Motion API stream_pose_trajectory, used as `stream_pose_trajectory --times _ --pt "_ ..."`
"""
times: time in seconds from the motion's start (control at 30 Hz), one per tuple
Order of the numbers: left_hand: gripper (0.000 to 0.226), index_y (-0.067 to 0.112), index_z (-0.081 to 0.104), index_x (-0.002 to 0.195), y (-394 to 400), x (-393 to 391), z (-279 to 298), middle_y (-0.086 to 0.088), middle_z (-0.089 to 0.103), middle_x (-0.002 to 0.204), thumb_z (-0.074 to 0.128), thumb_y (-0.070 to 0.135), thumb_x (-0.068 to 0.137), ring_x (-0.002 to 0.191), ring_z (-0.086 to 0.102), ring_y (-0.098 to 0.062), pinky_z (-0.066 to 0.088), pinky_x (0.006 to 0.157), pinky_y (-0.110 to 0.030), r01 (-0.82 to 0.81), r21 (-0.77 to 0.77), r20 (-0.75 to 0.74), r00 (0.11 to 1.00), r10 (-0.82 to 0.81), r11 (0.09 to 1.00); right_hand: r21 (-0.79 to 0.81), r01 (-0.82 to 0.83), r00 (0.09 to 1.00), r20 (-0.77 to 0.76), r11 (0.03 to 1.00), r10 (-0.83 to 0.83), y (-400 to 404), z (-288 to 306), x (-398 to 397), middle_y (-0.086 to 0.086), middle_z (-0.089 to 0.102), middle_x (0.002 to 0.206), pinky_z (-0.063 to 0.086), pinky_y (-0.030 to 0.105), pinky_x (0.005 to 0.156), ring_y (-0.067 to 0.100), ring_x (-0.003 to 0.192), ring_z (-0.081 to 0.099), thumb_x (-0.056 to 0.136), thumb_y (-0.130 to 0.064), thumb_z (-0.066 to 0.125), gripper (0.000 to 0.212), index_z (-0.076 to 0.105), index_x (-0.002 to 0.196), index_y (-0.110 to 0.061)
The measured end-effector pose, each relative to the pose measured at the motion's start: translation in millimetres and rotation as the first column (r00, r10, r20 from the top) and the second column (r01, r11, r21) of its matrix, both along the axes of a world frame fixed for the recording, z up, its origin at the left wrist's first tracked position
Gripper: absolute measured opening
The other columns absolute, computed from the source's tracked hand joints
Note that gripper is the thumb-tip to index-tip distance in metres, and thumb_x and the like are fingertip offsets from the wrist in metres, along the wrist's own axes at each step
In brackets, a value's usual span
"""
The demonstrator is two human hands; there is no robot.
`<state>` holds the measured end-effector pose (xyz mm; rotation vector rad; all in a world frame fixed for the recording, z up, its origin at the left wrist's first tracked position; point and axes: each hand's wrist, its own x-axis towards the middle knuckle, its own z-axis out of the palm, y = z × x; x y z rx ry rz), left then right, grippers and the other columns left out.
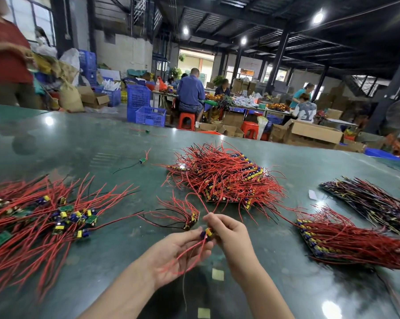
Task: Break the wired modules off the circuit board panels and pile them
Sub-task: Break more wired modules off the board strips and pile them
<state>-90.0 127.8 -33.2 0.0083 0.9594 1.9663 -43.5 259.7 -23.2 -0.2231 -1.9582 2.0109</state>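
Nearest, the left hand [178,254] lies palm-up with red wires draped across it, its fingertips pinching a small wired module [207,233], while the right hand [229,236] pinches the same module from the other side, fingers curled. Just beyond the hands a short strip of modules [191,218] lies on the green table [102,146], with the pile of separated modules [44,215] to the left. Farther back and to the right sit stacks of unbroken panels [224,176], and beyond the table people work at benches.
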Motion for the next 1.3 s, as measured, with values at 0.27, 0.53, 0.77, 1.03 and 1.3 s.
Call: stream_pose_trajectory --times 0.27,0.53,0.77,1.03,1.3 --pt "0.024 0.004 0.073 0.088 -0.6 -2.6 -5.5 -0.015 0.073 0.088 0.061 0.019 0.074 0.071 0.072 -0.019 0.059 0.058 -0.027 -0.126 0.058 -0.086 0.988 0.131 0.99 0.111 -0.18 0.981 -0.054 0.977 0.187 -1.6 2.3 1.0 -0.005 0.068 0.093 0.051 0.023 0.074 0.009 0.079 0.061 0.069 0.005 0.05 0.05 0.068 0.107 -0.021" --pt "0.016 0.001 0.062 0.088 0.4 -1.7 -4.6 -0.012 0.07 0.069 0.049 0.007 0.092 0.055 0.067 -0.017 0.057 0.051 -0.026 -0.168 0.039 -0.131 0.976 0.172 0.985 0.532 -0.01 0.978 -0.17 0.846 0.119 -5.8 -3.8 2.2 -0.017 0.06 0.101 0.047 0.027 0.078 0.009 0.093 0.058 0.079 0.0 0.058 0.044 0.069 0.078 -0.043" --pt "0.022 -0.002 0.064 0.093 2.6 -0.1 -1.6 -0.015 0.069 0.078 0.059 0.011 0.076 0.059 0.066 -0.017 0.058 0.057 -0.025 -0.165 0.081 -0.177 0.968 0.178 0.983 0.107 0.006 0.988 -0.151 0.994 0.011 -10.6 -1.7 0.6 -0.005 0.07 0.078 0.049 0.02 0.071 0.007 0.075 0.062 0.087 -0.001 0.06 0.024 0.071 0.079 -0.021" --pt "0.011 0.0 0.063 0.095 2.9 2.7 -8.8 -0.011 0.072 0.081 0.058 0.002 0.086 0.064 0.069 -0.014 0.058 0.06 -0.024 -0.187 -0.041 -0.253 0.952 0.171 0.982 -0.105 0.083 0.997 0.01 0.991 -0.083 1.8 0.0 -2.5 -0.002 0.072 0.081 0.048 0.022 0.067 0.006 0.072 0.063 0.089 -0.016 0.06 0.009 0.068 0.093 -0.016" --pt "0.017 0.0 0.065 0.087 2.5 5.0 0.5 -0.012 0.065 0.071 0.05 0.005 0.092 0.056 0.064 -0.016 0.057 0.053 -0.029 -0.095 -0.05 -0.146 0.985 0.087 0.994 0.359 0.094 0.995 -0.059 0.928 -0.078 -1.3 2.1 -0.2 -0.001 0.07 0.075 0.047 0.014 0.067 0.003 0.069 0.062 0.076 -0.01 0.075 0.028 0.071 0.062 -0.033"
